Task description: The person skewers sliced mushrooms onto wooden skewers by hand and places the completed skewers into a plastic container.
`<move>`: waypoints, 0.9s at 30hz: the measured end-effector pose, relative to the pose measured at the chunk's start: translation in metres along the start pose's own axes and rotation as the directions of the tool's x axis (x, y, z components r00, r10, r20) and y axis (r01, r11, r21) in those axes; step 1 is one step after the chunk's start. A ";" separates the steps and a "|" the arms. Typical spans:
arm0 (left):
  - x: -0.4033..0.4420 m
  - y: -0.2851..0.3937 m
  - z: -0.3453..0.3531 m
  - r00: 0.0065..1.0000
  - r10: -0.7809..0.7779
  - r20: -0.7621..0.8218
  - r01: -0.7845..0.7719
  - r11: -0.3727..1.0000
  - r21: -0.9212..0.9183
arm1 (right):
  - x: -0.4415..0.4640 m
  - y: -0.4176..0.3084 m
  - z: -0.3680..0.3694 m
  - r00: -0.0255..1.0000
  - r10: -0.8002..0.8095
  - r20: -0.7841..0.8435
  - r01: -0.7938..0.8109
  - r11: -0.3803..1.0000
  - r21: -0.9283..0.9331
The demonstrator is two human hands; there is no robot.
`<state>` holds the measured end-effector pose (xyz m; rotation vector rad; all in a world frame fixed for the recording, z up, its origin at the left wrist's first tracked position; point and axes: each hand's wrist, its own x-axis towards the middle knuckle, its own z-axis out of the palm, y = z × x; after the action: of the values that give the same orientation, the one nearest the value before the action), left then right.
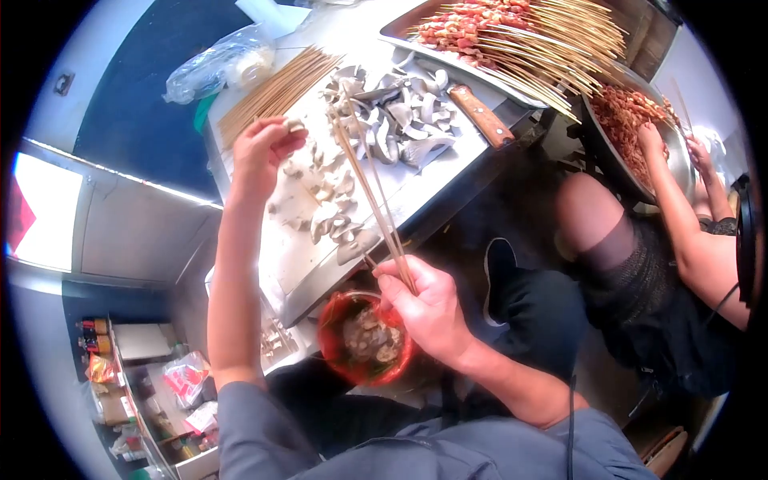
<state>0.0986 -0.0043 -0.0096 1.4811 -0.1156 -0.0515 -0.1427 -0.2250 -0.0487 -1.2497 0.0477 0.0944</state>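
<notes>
Raised over the left side of the white table, my left hand (258, 154) pinches a small pale mushroom piece (294, 126). A few bamboo skewers (370, 196) are gripped in my right hand (430, 308), pointing up and away across the table's near edge. Grey oyster mushrooms (400, 112) lie heaped beyond the skewer tips, with smaller torn pieces (324, 218) scattered nearer me. Behind my left hand is a bundle of bare bamboo skewers (272, 92). Below my right hand stands a red bucket (326, 336) lined with plastic, holding mushroom scraps.
A wooden-handled knife (480, 116) lies at the table's right edge. Past it, a metal tray (396, 32) holds meat skewers (480, 32). At right, a co-worker's hands (652, 140) work over a metal bowl (680, 164) of meat. A plastic bag (216, 68) sits far left.
</notes>
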 end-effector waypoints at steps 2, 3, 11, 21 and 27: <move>-0.029 -0.002 -0.006 0.999 -0.045 0.003 0.045 0.995 -0.092 | -0.002 0.003 0.001 1.000 -0.021 0.010 0.021 1.000 0.000; -0.044 -0.002 -0.007 0.998 -0.063 0.022 0.065 0.989 -0.136 | -0.002 0.004 0.002 0.999 -0.031 0.016 0.031 0.999 -0.017; -0.129 0.002 0.018 0.996 -0.092 -0.001 0.084 0.906 -0.414 | -0.006 0.010 0.006 0.999 -0.024 0.048 0.027 0.999 -0.047; -0.139 0.000 0.023 0.997 0.037 0.069 0.005 0.853 -0.522 | -0.005 0.012 0.008 0.997 0.009 0.081 -0.005 0.999 -0.052; -0.140 -0.005 0.023 0.998 0.039 0.045 -0.011 0.861 -0.509 | -0.005 0.014 0.008 0.994 -0.008 0.106 0.008 1.000 -0.002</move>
<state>-0.0423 -0.0133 -0.0187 0.9457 -0.1511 -0.0936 -0.1487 -0.2134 -0.0591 -1.2455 -0.0490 0.1540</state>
